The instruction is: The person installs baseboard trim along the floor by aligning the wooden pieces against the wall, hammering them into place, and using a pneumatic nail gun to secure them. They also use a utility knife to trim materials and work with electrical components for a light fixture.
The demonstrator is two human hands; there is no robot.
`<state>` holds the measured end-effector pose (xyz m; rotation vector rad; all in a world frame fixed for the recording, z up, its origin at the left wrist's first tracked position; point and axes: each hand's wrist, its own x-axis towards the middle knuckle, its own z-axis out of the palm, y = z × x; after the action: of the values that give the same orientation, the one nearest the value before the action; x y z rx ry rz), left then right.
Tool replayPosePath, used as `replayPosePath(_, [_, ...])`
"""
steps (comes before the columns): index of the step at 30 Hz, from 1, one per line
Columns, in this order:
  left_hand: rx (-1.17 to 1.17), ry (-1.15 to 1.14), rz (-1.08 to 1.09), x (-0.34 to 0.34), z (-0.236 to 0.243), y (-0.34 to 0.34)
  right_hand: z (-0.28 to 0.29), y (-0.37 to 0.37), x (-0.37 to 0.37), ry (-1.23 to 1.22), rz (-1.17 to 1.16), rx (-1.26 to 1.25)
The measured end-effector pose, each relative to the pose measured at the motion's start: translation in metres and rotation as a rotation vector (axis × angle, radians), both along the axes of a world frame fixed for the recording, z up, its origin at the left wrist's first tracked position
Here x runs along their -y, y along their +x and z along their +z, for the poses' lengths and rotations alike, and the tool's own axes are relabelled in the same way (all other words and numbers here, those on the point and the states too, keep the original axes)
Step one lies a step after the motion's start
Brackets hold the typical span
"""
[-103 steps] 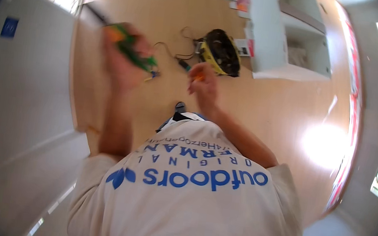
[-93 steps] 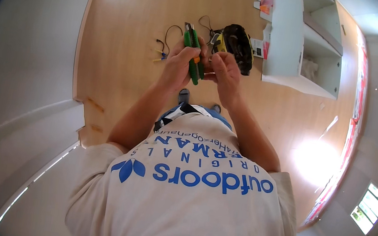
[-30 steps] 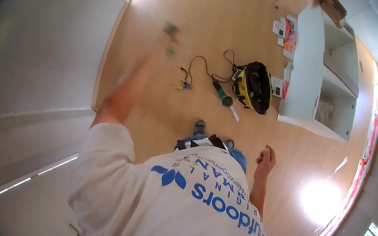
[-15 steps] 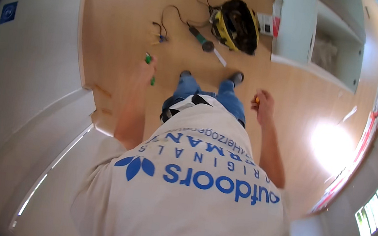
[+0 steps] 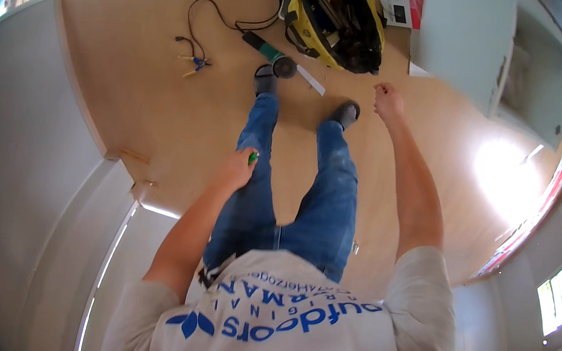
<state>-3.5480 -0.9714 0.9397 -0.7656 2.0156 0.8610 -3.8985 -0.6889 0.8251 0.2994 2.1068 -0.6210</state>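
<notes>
My left hand [image 5: 239,170] is closed in front of my left thigh. A green object [image 5: 253,158] shows only as a small tip out of that fist; its kind is hidden. My right hand [image 5: 388,103] reaches ahead with its fingers curled together, just short of the yellow and black tool bag [image 5: 297,23]. What it holds, if anything, I cannot make out. Tools fill the open bag. On the floor by my left foot lies a green and black angle grinder [image 5: 267,51], its dark disc beside a white strip [image 5: 311,80].
A black cord [image 5: 208,1] curls over the wooden floor [image 5: 127,49]. Yellow-and-blue-handled pliers [image 5: 197,67] lie at the left. A pale cabinet [image 5: 465,47] with an open compartment stands at the far right, near a white and red box [image 5: 395,6]. Walls run along both sides.
I have bent or stepped forward, and the bag and grinder appear nearer. My right hand has gone forward toward the bag. My left hand has come in over my thigh, still gripping the green object.
</notes>
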Motion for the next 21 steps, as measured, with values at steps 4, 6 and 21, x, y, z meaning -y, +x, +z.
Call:
replayPosePath(4, [-0.328, -0.043, -0.085, -0.002, -0.066, 0.010, -0.152, -0.011, 0.028, -0.015, -0.009, -0.121])
replayPosePath(6, [-0.367, -0.066, -0.084, 0.011, -0.075, -0.006, -0.209, -0.031, 0.067, 0.045, 0.149, -0.254])
replayPosePath(21, [-0.480, -0.121, 0.177, 0.084, -0.095, -0.031, -0.368, -0.135, 0.151, 0.382, 0.294, -0.275])
